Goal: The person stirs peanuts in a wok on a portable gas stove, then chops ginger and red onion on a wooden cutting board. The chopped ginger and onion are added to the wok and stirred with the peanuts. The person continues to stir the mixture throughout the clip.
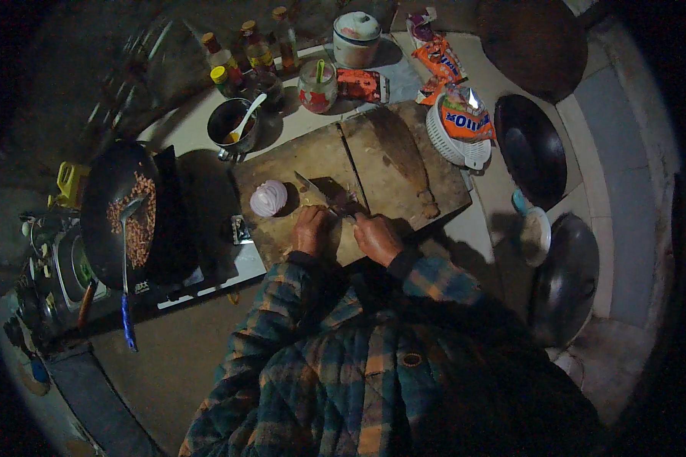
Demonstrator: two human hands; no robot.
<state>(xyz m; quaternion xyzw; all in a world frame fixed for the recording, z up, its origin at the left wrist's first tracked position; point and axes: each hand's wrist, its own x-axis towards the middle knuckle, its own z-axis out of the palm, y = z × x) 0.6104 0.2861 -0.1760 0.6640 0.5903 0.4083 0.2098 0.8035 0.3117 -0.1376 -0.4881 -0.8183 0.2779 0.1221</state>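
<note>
My right hand point(377, 237) grips the handle of a kitchen knife point(323, 188). The blade points up and left over a worn wooden cutting board point(314, 143). Just left of the knife, my left hand point(312, 231) rests at the board's near side with its fingers curled. Whatever may be under those fingers is hidden. A peeled purple onion point(268, 198), showing cut lines, sits on the board beyond my left hand. Small pale scraps lie around the blade. A dried brown loofah-like bundle point(406, 154) lies on the board's right part, past a dark crack.
To the left, a wok point(100, 188) holds peanuts and a blue-handled spatula point(124, 274). Behind the board stand a small pot point(220, 123) with a white spoon, a glass jar point(318, 94), bottles point(257, 54) and a lidded enamel pot point(356, 43). A white basket point(449, 140) holds an orange packet point(466, 120).
</note>
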